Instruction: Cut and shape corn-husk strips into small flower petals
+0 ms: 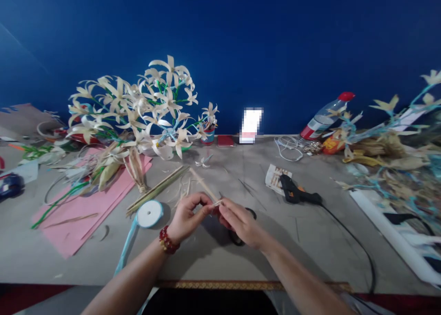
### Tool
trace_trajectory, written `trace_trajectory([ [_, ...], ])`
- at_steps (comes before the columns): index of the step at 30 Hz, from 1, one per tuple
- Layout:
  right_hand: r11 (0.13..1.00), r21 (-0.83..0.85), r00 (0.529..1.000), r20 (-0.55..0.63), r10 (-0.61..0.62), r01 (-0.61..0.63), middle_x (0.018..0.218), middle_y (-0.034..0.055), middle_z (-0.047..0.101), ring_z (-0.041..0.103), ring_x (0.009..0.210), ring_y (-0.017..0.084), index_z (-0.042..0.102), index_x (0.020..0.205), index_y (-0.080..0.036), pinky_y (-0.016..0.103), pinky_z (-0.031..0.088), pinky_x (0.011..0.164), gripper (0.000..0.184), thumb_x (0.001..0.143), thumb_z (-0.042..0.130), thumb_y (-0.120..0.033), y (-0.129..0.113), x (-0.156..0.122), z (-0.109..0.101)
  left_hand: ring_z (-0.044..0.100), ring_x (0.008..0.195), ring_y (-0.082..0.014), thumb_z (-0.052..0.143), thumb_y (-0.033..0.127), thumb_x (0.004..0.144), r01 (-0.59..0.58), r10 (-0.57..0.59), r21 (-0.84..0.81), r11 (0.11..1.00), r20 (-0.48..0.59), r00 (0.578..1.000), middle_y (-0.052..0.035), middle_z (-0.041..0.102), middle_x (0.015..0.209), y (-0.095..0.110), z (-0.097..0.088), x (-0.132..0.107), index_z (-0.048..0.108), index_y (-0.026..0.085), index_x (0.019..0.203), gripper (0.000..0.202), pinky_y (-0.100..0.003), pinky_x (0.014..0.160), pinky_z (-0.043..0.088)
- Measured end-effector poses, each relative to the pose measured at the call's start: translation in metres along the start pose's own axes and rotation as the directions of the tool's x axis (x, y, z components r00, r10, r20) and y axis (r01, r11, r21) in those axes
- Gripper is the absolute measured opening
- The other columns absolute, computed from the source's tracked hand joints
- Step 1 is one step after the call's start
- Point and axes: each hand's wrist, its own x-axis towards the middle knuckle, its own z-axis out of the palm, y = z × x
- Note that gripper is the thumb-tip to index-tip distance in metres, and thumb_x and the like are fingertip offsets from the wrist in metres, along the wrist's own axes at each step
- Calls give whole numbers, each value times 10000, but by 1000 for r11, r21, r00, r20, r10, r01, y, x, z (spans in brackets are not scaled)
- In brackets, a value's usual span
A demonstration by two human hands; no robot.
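Note:
Both hands meet over the middle of the table. My left hand [193, 214], with a red bead bracelet at the wrist, pinches thumb and fingers together at the lower end of a pale dried strip [204, 183]. My right hand [243, 223] is closed on the same end, its fingertips touching the left ones. The strip points away and to the left. Exactly how its end lies between the fingers is hidden. Under my right hand lie black-handled scissors [237, 238], mostly covered. A roll of light blue tape [149, 213] rests left of my left hand.
Pale handmade flowers [168, 99] stand at back left, with pink paper sheets [72, 232] before them. A glue gun [298, 193] and its cord lie right. A bottle [322, 117] leans at back right near dried husks [382, 152]. A single flower [204, 161] lies mid-table.

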Motion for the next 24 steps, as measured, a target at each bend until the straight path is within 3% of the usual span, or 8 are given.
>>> trace_trajectory([
  [3, 977, -204, 998, 25, -63, 66, 670, -13, 524, 511, 624, 145, 535, 827, -209, 261, 364, 597, 308, 1003, 399, -422, 2, -2, 5, 603, 662, -133, 626, 307, 882, -55, 55, 57, 997, 3, 998, -30, 669, 705, 1, 1, 1, 646, 152, 783, 185, -230, 645, 474],
  [6, 970, -236, 998, 10, -58, 59, 624, -15, 494, 471, 595, 137, 474, 702, -206, 267, 330, 588, 386, 1004, 386, -430, 7, -3, 6, 615, 694, -140, 615, 256, 886, -112, 109, 89, 990, 40, 993, -37, 673, 733, 0, 2, 0, 652, 154, 814, 130, -238, 670, 481],
  [9, 997, 63, 995, 86, 43, -49, 531, -41, 407, 376, 485, 103, 399, 615, -209, 241, 294, 486, 477, 994, 360, -496, 11, -1, 5, 618, 720, -145, 594, 226, 898, -156, 148, 81, 984, 97, 984, -41, 669, 752, -1, 1, 0, 647, 158, 847, 100, -245, 691, 483],
  [13, 785, 514, 907, 396, 141, -346, 421, -96, 315, 192, 339, 61, 361, 587, -223, 196, 128, 315, 503, 946, 408, -573, 10, 1, 5, 608, 731, -150, 574, 222, 907, -225, 214, 68, 972, 138, 967, -47, 653, 763, 0, -1, -1, 637, 161, 850, 105, -256, 703, 482],
  [17, 577, 628, 802, 592, 82, -522, 393, -102, 357, 167, 282, 39, 373, 570, -214, 165, 122, 276, 511, 931, 458, -566, 8, -3, 3, 615, 748, -164, 544, 258, 923, -263, 253, 40, 964, 162, 954, -58, 657, 771, 0, -3, -1, 632, 172, 848, 144, -280, 720, 491],
  [20, 530, 670, 751, 654, -92, -520, 364, -89, 366, 195, 260, 32, 393, 512, -202, 169, 170, 286, 556, 907, 494, -580, 10, -9, -2, 614, 756, -170, 537, 274, 929, -237, 227, 59, 970, 136, 964, -60, 661, 773, -2, -4, 0, 629, 178, 841, 160, -288, 723, 486],
  [22, 532, 758, 824, 537, -183, -376, 347, -85, 343, 221, 263, 37, 395, 476, -201, 179, 191, 298, 584, 878, 527, -604, 11, -9, -8, 603, 725, -158, 559, 284, 920, -160, 155, 77, 984, 59, 986, -49, 650, 759, -4, -5, 1, 620, 174, 819, 161, -271, 693, 473],
  [24, 590, 783, 951, 300, -81, -196, 377, -93, 328, 202, 282, 38, 404, 504, -202, 184, 166, 304, 577, 876, 516, -628, 11, -6, -12, 584, 672, -137, 587, 302, 908, -83, 83, 44, 996, 0, 997, -31, 631, 733, -5, -5, 2, 607, 165, 797, 177, -246, 649, 455],
])
